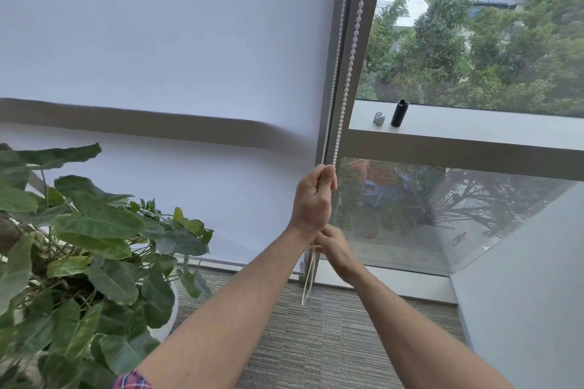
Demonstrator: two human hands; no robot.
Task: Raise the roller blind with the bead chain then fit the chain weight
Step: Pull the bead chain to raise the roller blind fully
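A white roller blind (164, 41) covers the left window down to the floor. Its white bead chain (350, 57) hangs in two strands along the grey window post. My left hand (313, 199) is closed on the chain at mid height. Just below it, my right hand (335, 249) grips the lower part of the chain, partly hidden behind my left wrist. The chain's loop end (308, 281) dangles under my hands. On the window ledge stand a black cylindrical chain weight (398, 113) and a small silver piece (379, 118), both apart from my hands.
A large leafy potted plant (79, 246) fills the lower left, close to my left arm. The grey window ledge (474, 126) runs to the right. A white wall (531, 278) closes in on the right, with carpet (316, 341) below.
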